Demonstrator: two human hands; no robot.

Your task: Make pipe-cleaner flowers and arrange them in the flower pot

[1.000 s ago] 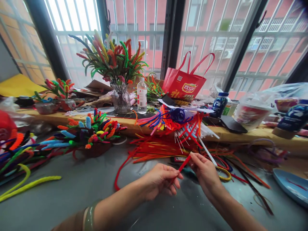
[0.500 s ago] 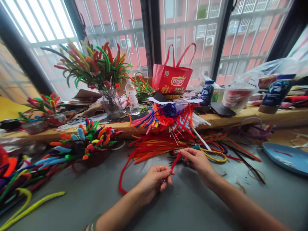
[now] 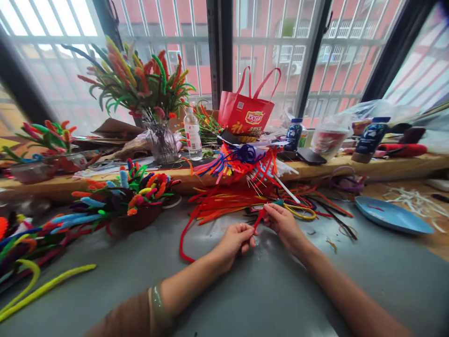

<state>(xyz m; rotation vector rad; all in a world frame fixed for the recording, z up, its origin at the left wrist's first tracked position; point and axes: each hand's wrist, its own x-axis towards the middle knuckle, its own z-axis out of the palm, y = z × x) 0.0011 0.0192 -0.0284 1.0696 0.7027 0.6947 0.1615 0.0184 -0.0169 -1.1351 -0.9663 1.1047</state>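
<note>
Between my two hands a short stretch of red pipe cleaner [image 3: 259, 219] is held slanting, its upper end pinched by my right hand [image 3: 282, 223]. Thumb and fingers of my left hand [image 3: 238, 241] are closed on its lower end. A longer red strand [image 3: 182, 241] loops out on the left and passes behind my left forearm. Just beyond my hands lies a pile of red and orange pipe cleaners [image 3: 224, 201]. Something with a dark green end [image 3: 278, 202] sits behind my right fingertips, mostly hidden.
Bundled pipe cleaners [image 3: 245, 161] overhang the wooden ledge [image 3: 189, 182], with thin wires sticking out. A pot of coloured stems [image 3: 140, 215] stands left; yellow strips [image 3: 52, 290] lie nearer. To the right is a blue tray [image 3: 393, 217]. A water bottle [image 3: 192, 135] and red bag [image 3: 247, 112] stand behind.
The view has shifted, showing more of the table's right side and of my left forearm. Both hands keep their pinch on the red pipe cleaner, now slightly closer together.
</note>
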